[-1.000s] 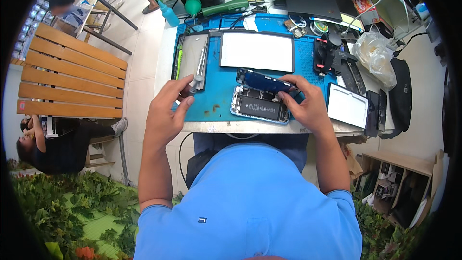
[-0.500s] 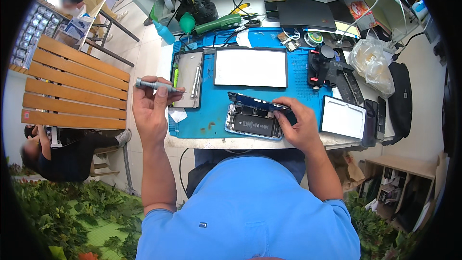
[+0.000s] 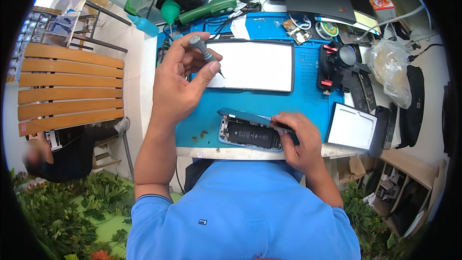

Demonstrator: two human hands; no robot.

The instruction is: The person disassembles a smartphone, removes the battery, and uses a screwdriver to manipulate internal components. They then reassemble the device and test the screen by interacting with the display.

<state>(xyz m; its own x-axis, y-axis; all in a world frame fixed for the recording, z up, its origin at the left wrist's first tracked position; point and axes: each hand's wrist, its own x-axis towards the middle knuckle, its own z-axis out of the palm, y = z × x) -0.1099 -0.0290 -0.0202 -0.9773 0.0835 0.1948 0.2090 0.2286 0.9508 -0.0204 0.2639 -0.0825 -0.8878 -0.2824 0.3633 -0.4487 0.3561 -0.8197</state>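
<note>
My left hand [image 3: 174,89] grips a grey precision screwdriver [image 3: 205,54] between thumb and fingers. Its thin tip points down and to the right, above the left part of a white black-rimmed pad [image 3: 257,65]. An opened smartphone [image 3: 250,136] lies near the front edge of the blue work mat [image 3: 204,110], its black battery showing. My right hand [image 3: 303,140] pinches the right end of the phone's screen panel [image 3: 246,116], holding it tilted up along the far side of the body. The inner face of the panel is mostly turned out of sight.
A black clamp holder [image 3: 335,65] and a white tray [image 3: 353,126] stand to the right. Farther back are a solder spool [image 3: 327,29], a green handheld tool [image 3: 208,9], a green air blower [image 3: 170,11] and a blue bottle [image 3: 143,26]. A plastic bag [image 3: 390,70] sits far right.
My left hand has carried the screwdriver right, to above the white pad, and turned its tip more steeply downward. The screen panel in my right hand sits lower over the phone. The view has shifted slightly.
</note>
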